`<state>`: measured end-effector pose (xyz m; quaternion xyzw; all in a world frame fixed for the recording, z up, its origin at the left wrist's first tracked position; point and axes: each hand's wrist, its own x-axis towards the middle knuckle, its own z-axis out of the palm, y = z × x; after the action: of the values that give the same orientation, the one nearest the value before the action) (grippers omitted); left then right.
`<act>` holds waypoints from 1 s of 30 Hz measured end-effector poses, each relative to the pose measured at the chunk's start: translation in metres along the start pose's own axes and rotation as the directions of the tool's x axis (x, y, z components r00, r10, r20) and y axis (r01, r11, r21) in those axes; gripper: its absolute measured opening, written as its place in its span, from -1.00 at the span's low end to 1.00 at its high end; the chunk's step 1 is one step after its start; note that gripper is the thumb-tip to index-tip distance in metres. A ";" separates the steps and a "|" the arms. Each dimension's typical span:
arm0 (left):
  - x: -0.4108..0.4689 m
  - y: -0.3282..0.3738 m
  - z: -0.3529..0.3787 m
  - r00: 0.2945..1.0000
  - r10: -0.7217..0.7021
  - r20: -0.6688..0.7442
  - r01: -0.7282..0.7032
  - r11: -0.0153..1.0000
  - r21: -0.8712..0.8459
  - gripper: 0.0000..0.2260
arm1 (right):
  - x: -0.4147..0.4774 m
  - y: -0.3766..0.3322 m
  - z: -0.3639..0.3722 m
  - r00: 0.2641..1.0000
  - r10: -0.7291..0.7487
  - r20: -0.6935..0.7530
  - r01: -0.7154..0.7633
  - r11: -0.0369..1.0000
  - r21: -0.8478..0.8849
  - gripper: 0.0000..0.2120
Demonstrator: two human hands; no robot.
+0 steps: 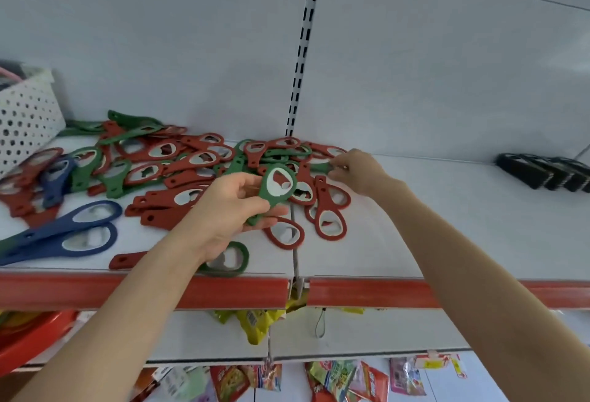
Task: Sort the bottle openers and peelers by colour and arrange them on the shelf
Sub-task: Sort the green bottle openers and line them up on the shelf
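The left hand [230,207] held a green opener [275,187] above the shelf [447,226], near the front of the pile [191,171]. The opener's handle ran down between the thumb on top and the curled fingers [271,211] beneath, while its oval ring stood clear above the fingertips, tilted up and to the right. The fingers were half curled, closed only on the handle.

The right hand [360,171] reached farther back, to the right edge of the pile. Its thumb and forefinger were pinched on the end of another green opener [319,166] that lay among red ones; the other fingers were bent loosely under the palm. That opener was still flat in the heap, partly covered by its neighbours.

The pile spread over the left half of the shelf and across the seam between the two boards: mostly red openers, with green ones mixed in. Two blue openers [73,232] lay side by side at the front left, and a third blue one sat farther back on the left. A single green opener [233,261] lay at the shelf's front lip, partly under the left wrist. A white perforated basket [28,114] stood at the far left, and dark items [546,171] sat well apart at the far right.
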<state>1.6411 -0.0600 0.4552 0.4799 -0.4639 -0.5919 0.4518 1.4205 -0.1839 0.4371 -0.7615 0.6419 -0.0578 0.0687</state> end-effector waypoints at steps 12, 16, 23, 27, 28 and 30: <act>0.023 0.009 0.019 0.994 -0.102 -0.041 0.081 0.935 -0.346 -0.70 | -0.048 -0.037 -0.032 0.880 -0.195 -0.432 0.406 0.780 0.476 -0.81; 0.020 0.015 0.014 0.998 -0.062 0.029 0.068 0.924 -0.376 -0.82 | -0.050 -0.062 -0.027 0.833 -0.496 -0.245 0.548 0.681 0.486 -0.78; 0.013 0.012 -0.006 0.987 -0.081 -0.140 0.029 0.941 -0.337 -0.79 | 0.024 -0.051 -0.008 0.994 -0.040 -0.102 0.068 0.957 0.282 -0.72; 0.014 0.008 -0.007 0.978 -0.024 -0.207 -0.032 0.964 -0.263 -0.66 | 0.033 -0.054 0.005 0.999 -0.029 -0.043 0.036 0.983 0.181 -0.73; 0.014 0.008 -0.008 0.976 -0.014 -0.219 -0.042 0.968 -0.248 -0.62 | 0.033 -0.055 0.005 0.998 -0.032 -0.055 0.043 0.976 0.215 -0.72; 0.016 0.007 -0.008 0.971 0.005 -0.238 -0.062 0.971 -0.233 -0.57 | 0.030 -0.054 0.004 0.996 -0.034 -0.087 0.058 0.953 0.296 -0.70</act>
<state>1.6473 -0.0774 0.4591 0.4811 -0.3404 -0.5744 0.5681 1.4789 -0.2047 0.4431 -0.7543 0.6101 -0.1862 0.1555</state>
